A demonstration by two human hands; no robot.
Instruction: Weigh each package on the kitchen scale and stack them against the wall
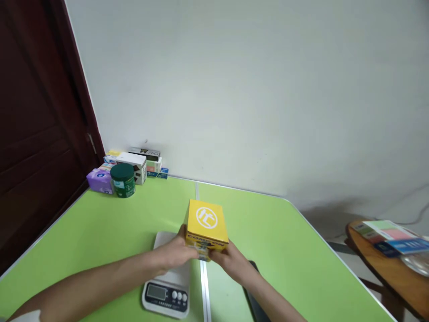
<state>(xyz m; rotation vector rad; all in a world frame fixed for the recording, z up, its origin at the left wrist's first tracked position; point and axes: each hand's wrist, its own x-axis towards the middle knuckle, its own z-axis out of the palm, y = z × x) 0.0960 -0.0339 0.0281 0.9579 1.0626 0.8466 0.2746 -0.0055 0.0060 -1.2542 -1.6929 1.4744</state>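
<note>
A yellow cardboard box [207, 221] with a white round logo on top and dark "COME ON" lettering on its edge is held over the middle of the table. My left hand [179, 250] grips its left side, fingers wrapped around the lower part. On the opposite side my right hand [229, 258] is closed on the lower right corner. Below my left wrist lies a white kitchen scale [167, 293] with a display and several round buttons, its platform partly covered by my arm. A dark flat object [256, 304] sticks out from under my right forearm.
A green table [120, 237] with a metal seam stands against a white wall. At its back left are a green-lidded tin [123, 181], a purple packet [100, 180] and several small boxes [136, 163]. A wooden stool [395, 273] carrying flat packages stands at the right.
</note>
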